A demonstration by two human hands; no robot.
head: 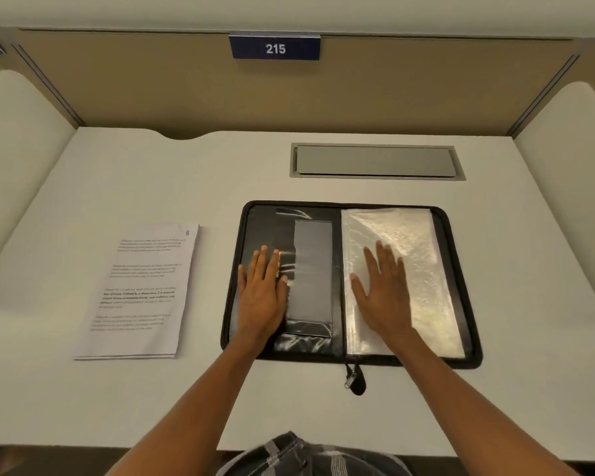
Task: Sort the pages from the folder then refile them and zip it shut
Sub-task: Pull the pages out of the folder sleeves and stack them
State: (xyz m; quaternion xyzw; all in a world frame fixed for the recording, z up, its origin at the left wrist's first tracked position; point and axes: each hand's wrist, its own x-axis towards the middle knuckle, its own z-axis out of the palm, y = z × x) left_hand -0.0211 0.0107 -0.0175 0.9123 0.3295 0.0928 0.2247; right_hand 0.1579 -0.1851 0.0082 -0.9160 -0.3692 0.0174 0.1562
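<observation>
I sit at a numbered study carrel, the sort found in a library or an office. A blue plate reading 215 hangs on the tan back panel. White dividers close me in on both sides, and a grey cable hatch is set into my white desk.

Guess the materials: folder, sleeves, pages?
Folder: black, probably vinyl or faux leather; slight sheen, fabric-looking zip border.
Sleeves: clear plastic film; crinkled and glary.
Pages: plain matte white paper; printed text, thin stacked edges.
</observation>
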